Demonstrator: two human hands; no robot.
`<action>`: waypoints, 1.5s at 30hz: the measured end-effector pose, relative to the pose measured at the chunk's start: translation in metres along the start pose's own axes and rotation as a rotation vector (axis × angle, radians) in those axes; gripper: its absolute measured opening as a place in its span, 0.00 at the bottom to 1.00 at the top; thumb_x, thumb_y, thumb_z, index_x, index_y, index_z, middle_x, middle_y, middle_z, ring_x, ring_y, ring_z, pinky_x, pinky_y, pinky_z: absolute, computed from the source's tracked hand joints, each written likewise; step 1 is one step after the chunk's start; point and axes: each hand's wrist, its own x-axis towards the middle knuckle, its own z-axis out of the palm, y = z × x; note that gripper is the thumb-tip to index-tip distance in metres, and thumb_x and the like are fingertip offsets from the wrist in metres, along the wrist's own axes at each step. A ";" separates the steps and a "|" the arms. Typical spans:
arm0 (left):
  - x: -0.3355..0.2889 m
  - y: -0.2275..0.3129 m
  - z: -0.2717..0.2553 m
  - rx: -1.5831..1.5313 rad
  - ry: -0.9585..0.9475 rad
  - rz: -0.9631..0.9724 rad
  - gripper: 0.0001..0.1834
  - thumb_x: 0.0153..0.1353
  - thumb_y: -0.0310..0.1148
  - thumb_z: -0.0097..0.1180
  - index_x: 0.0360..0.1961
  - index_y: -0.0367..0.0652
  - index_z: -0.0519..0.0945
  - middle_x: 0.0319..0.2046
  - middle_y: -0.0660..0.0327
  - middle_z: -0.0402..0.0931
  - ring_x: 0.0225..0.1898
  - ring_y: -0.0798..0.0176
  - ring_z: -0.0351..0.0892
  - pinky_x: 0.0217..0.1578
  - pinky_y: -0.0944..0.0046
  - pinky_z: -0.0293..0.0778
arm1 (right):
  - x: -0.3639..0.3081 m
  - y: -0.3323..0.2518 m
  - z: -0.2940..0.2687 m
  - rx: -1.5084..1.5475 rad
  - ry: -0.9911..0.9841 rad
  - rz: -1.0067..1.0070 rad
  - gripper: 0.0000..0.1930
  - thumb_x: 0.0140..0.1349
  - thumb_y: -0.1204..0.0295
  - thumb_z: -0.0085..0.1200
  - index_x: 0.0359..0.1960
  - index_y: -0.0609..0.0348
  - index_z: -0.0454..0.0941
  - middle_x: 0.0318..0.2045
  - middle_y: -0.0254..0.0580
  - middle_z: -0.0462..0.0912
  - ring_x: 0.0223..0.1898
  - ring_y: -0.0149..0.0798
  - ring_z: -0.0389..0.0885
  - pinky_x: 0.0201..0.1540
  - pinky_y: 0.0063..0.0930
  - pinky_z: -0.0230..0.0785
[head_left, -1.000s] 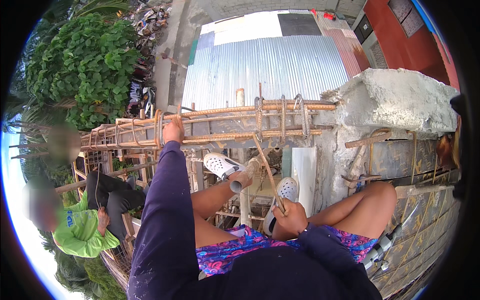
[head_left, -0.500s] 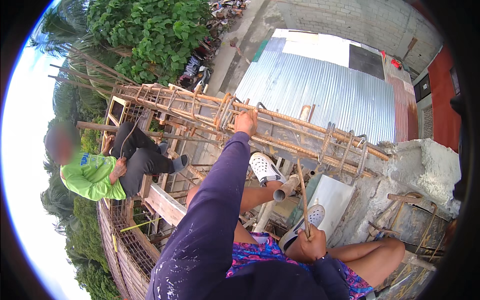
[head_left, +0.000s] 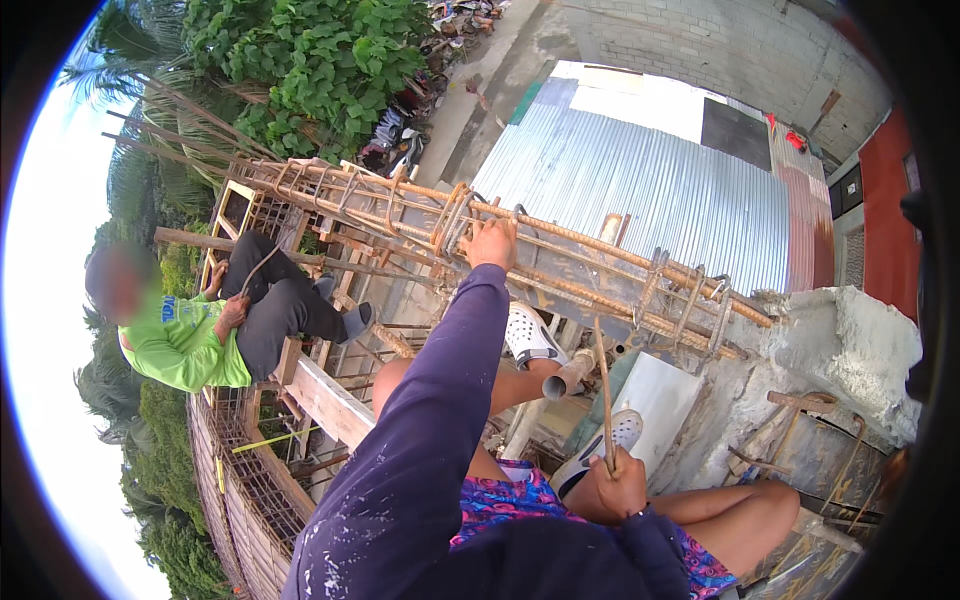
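A long rebar cage (head_left: pixel 590 245) of rusty bars runs from upper left to lower right ahead of me. My left hand (head_left: pixel 490 243), at the end of an outstretched arm, is curled over its bars beside a cluster of bent steel stirrups (head_left: pixel 453 222). The fingertips are partly hidden among the steel. Close to my body, my right hand (head_left: pixel 617 487) is closed round the lower part of a thin rusty metal rod (head_left: pixel 604 390). That rod stands nearly upright, its top end below the cage.
A co-worker in a green shirt (head_left: pixel 185 340) sits at left on timber formwork, holding a bent rod. Below me are a pipe (head_left: pixel 568 376), a wooden board (head_left: pixel 330 405) and a pale panel (head_left: pixel 665 405). Rough concrete (head_left: pixel 845 340) rises at right; a corrugated metal roof (head_left: pixel 650 170) lies beyond.
The fingers of my left hand look slightly more spread over the stirrups. My right hand and its rod have barely moved; the whole view has shifted a little.
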 end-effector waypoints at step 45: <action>-0.045 0.069 0.025 -0.585 0.286 0.110 0.21 0.67 0.49 0.50 0.31 0.45 0.85 0.18 0.51 0.79 0.25 0.44 0.80 0.38 0.50 0.69 | 0.215 0.012 0.045 -0.273 -0.072 -0.052 0.19 0.72 0.57 0.40 0.47 0.64 0.70 0.31 0.65 0.81 0.37 0.67 0.79 0.42 0.56 0.70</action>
